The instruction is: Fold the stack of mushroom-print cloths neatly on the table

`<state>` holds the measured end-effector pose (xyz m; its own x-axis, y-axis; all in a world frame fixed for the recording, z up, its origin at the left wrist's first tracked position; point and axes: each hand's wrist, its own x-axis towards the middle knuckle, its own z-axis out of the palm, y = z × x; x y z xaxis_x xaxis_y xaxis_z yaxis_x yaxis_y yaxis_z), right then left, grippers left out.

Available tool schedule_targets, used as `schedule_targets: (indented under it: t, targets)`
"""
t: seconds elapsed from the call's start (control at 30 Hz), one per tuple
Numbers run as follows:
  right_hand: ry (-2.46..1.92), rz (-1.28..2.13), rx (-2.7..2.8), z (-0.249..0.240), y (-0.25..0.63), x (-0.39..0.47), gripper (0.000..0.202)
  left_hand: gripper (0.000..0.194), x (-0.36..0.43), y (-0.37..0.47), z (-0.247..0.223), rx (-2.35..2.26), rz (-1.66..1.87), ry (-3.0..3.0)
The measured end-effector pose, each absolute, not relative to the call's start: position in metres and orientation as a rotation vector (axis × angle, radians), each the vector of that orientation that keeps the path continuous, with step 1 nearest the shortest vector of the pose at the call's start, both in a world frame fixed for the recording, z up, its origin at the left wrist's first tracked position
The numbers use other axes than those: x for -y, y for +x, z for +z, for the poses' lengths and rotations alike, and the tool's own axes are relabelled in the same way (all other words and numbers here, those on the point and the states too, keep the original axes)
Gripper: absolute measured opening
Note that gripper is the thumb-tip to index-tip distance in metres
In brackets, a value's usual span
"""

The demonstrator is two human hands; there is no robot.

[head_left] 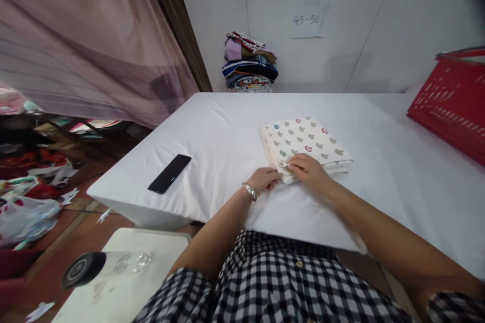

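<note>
A folded white cloth (303,141) with small grey, red, blue and green prints lies on the white-covered table in front of me. My right hand (308,170) pinches the cloth's near edge, close to its left corner. Just left of it, my left hand (263,179), with a silver bracelet at the wrist, has its fingers closed on the near left corner of the same cloth. The fingertips of both hands are partly hidden by the fabric and by the hands themselves.
A black phone (170,173) lies on the table (212,131) at the left. A stack of folded clothes (250,63) stands at the back by the wall. The red basket (454,101) is at the right. Below left, a white stool (125,272) holds a clear bottle.
</note>
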<state>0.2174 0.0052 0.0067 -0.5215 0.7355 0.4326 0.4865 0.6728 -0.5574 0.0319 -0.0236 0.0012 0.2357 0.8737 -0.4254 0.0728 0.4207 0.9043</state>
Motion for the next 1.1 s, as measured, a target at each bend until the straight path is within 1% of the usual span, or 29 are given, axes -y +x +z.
schedule_targets:
  t: [0.07, 0.23, 0.33, 0.43, 0.53, 0.67, 0.77, 0.9, 1.03, 1.1]
  targets:
    - [-0.919, 0.493, 2.196, 0.008, 0.218, -0.002, 0.026, 0.021, 0.024, 0.033, 0.002, -1.231, 0.715, 1.005]
    - [-0.785, 0.281, 2.438, 0.007, 0.219, 0.0, 0.025, 0.02, 0.024, 0.034, 0.001, -1.288, 0.733, 1.02]
    - [-0.783, 0.204, 2.48, 0.002, 0.218, -0.002, 0.026, 0.021, 0.024, 0.033, 0.001, -1.27, 0.725, 1.054]
    - [-0.83, 0.213, 2.431, -0.002, 0.216, -0.003, 0.024, 0.017, 0.025, 0.032, 0.0, -1.246, 0.701, 1.119]
    - [-0.865, 0.341, 2.326, -0.001, 0.216, -0.002, 0.02, 0.015, 0.025, 0.034, -0.003, -1.295, 0.711, 1.161]
    - [-0.846, 0.442, 2.182, 0.006, 0.224, -0.003, 0.018, 0.023, 0.02, 0.039, -0.008, -1.363, 0.736, 1.153]
    - [-0.769, 0.382, 2.29, 0.009, 0.229, -0.003, 0.016, 0.025, 0.015, 0.039, -0.008, -1.387, 0.734, 1.105]
    - [-0.69, 0.266, 2.503, 0.005, 0.226, -0.004, 0.021, 0.023, 0.013, 0.04, -0.004, -1.415, 0.719, 1.049]
    - [-0.687, 0.192, 2.551, 0.002, 0.225, -0.004, 0.024, 0.021, 0.015, 0.039, -0.002, -1.404, 0.713, 1.03]
    - [-0.681, 0.161, 2.558, 0.002, 0.225, -0.004, 0.026, 0.023, 0.015, 0.037, -0.002, -1.362, 0.693, 0.985]
